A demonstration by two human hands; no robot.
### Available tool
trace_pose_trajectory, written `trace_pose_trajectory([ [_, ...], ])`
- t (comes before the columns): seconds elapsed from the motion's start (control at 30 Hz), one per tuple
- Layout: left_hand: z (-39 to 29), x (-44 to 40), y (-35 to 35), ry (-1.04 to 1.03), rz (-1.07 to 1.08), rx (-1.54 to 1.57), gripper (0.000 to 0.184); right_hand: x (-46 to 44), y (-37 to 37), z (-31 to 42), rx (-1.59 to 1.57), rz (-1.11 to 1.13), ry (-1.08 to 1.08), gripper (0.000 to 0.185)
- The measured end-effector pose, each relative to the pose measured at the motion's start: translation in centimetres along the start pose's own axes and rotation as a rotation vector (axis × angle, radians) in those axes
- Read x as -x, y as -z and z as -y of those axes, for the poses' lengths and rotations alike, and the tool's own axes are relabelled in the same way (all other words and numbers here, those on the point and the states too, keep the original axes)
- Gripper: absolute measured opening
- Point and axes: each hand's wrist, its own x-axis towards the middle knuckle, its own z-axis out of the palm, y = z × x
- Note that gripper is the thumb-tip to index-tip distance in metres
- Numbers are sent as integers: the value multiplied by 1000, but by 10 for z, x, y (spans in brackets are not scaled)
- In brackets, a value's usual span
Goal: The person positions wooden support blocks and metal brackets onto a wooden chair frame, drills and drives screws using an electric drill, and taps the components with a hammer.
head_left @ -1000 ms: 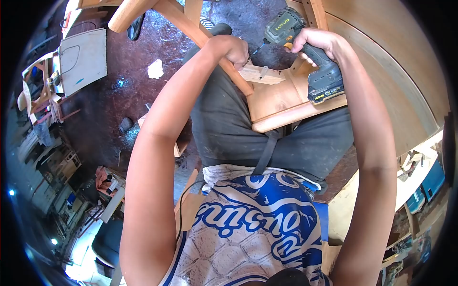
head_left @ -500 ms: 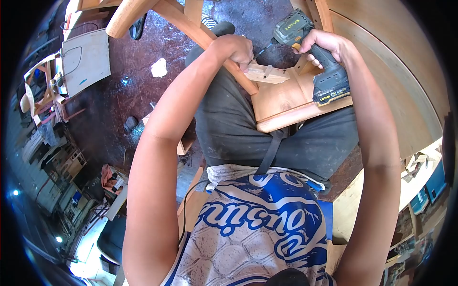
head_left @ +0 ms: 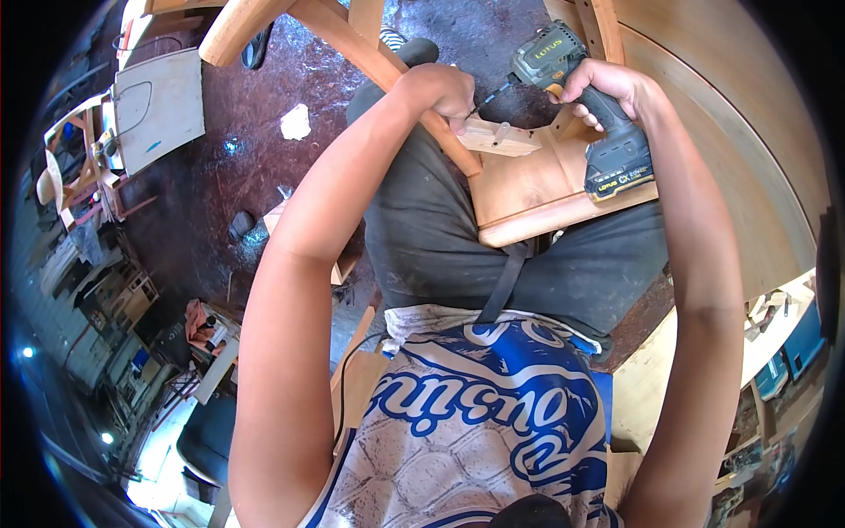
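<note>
Right hand (head_left: pixel 613 84) is gripping the drill (head_left: pixel 547 55), holding its bit (head_left: pixel 498 91) near the wooden block (head_left: pixel 480 136), left hand (head_left: pixel 447 91) curling, grasp unclear; steady alignment seemingly needed.

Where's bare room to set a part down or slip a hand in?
Floor between gray board and white scrap; small patch of wooden panel between wood block and drill. Crowded: around the drill bit, with left hand, wood block and rail close together.
</note>
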Motion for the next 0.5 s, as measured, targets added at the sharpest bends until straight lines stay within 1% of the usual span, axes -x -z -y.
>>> trace_pose_trajectory([
  [0.07, 1, -1, -1, -28, -37, -9, 31, -6, 3, -3, 2, 11, -1, 25],
  [0.2, -4, 3, 1, -3, -39, -5, 32, -7, 5, -3, 11, 32, 11, 25],
  [0.27, -8, 6, 4, 18, 12, -48, 40, -7, 5, -3, -6, 39, 1, 25],
  [0.4, -6, 5, 4, 5, 33, -44, 41, -11, 8, -7, -90, 51, -52, 24],
  [0.47, -2, 1, -1, -23, -44, -76, 29, -18, 9, -8, -88, 47, -77, 24],
  [0.5, -1, 0, -5, -22, -44, -75, 29, -22, 7, -7, -86, 49, -100, 25],
])
